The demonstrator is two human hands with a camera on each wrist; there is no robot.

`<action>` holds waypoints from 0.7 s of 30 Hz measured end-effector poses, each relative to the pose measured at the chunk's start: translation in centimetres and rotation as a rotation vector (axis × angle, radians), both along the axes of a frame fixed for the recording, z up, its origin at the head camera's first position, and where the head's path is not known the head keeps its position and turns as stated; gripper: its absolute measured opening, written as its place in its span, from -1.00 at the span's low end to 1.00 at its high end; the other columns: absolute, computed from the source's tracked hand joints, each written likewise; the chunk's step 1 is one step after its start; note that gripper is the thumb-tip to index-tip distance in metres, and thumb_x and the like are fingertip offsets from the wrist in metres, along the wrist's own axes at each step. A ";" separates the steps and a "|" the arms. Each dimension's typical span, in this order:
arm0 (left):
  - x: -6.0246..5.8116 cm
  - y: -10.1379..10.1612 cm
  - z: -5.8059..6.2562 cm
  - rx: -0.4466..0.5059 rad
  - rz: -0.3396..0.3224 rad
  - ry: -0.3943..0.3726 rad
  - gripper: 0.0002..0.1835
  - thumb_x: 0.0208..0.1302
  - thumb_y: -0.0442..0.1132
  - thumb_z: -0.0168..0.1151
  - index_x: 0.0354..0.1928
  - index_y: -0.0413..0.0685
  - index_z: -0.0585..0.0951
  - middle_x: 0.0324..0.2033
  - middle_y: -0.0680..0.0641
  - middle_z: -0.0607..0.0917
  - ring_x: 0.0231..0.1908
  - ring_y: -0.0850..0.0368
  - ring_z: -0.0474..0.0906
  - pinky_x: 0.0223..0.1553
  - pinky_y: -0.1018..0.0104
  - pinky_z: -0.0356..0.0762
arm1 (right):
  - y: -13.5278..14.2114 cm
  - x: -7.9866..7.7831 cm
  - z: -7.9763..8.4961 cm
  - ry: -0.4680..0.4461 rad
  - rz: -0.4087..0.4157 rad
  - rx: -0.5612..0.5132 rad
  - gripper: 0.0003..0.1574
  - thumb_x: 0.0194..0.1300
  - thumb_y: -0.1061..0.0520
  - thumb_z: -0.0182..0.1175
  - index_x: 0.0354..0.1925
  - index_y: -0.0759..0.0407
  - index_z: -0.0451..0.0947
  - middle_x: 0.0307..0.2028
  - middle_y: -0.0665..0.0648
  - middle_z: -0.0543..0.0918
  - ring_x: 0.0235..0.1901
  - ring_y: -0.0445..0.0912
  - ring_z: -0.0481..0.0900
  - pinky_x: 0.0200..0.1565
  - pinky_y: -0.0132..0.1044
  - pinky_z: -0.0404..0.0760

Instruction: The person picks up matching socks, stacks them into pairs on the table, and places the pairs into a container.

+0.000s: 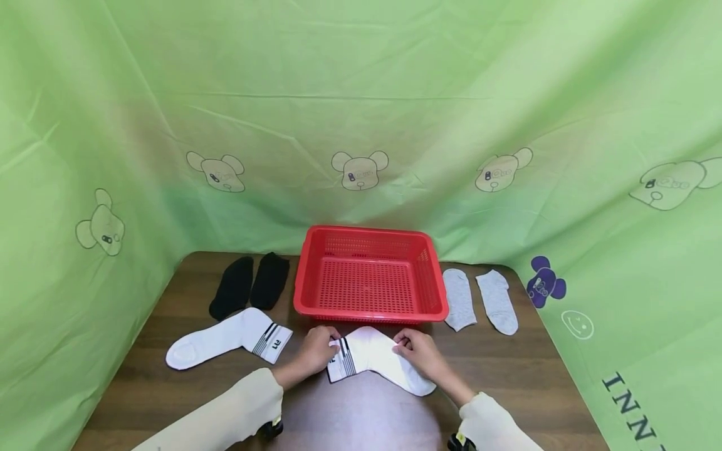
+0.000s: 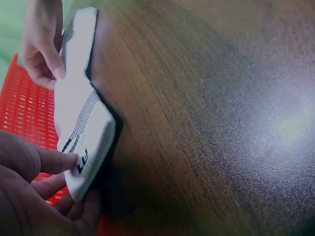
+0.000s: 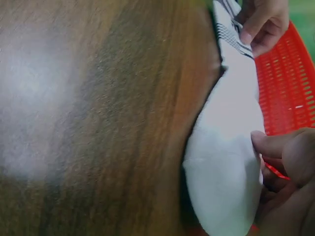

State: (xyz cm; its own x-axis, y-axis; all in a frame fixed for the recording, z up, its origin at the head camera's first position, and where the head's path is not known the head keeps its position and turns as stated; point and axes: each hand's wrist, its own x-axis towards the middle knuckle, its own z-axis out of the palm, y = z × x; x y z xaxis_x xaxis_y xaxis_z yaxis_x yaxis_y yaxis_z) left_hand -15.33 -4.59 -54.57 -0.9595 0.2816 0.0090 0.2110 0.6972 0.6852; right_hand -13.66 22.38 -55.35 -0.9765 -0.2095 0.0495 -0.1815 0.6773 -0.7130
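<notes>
A white sock (image 1: 375, 356) with black stripes and a dark logo on its cuff is held between both hands, just in front of the red basket. My left hand (image 1: 316, 352) pinches the cuff, thumb on top and fingers beneath, as the left wrist view shows on the sock (image 2: 74, 108). With thumb and fingers, my right hand (image 1: 423, 356) pinches the far edge of the foot part; the right wrist view shows the thumb on the sock (image 3: 224, 132). A matching white sock (image 1: 217, 341) lies flat to the left.
Behind the hands stands a red perforated basket (image 1: 301, 275). Two black socks, one at the left (image 1: 234, 285) and the other beside it (image 1: 269, 280), lie left of it. To its right lie two grey socks (image 1: 459, 299). Green printed cloth (image 1: 361, 113) surrounds the wooden table (image 1: 507, 382).
</notes>
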 end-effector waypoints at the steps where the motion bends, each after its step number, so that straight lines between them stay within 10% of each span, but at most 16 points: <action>1: 0.0 0.0 0.0 -0.022 -0.005 0.023 -0.89 0.08 -0.47 0.42 -0.31 -0.28 0.73 -0.39 -0.13 0.75 -0.29 0.02 0.62 -0.20 0.17 0.58 | 0.0 -0.1 -0.2 0.011 0.003 0.006 -0.92 0.24 0.30 0.38 -0.29 0.26 0.65 -0.43 0.04 0.67 -0.46 -0.34 0.48 -0.36 -0.43 0.53; 21: 0.2 0.2 -0.2 -0.127 -0.068 0.066 -0.74 0.03 -0.54 0.38 -0.17 -0.32 0.69 -0.26 -0.18 0.71 -0.12 -0.11 0.59 -0.02 0.00 0.58 | 1.6 0.2 0.8 0.099 0.198 0.210 -0.74 0.08 0.28 0.51 -0.26 0.27 0.63 -0.37 0.06 0.64 -0.35 -0.13 0.58 -0.26 -0.33 0.59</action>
State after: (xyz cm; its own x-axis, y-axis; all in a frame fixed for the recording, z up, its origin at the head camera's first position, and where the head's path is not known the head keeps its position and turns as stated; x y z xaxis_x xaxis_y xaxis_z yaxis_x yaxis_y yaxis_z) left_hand -15.13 -4.41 -54.74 -0.9368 0.3484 0.0311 0.3018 0.7602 0.5754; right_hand -13.47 23.99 -54.50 -0.9082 -0.4112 0.0779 -0.3864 0.7523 -0.5336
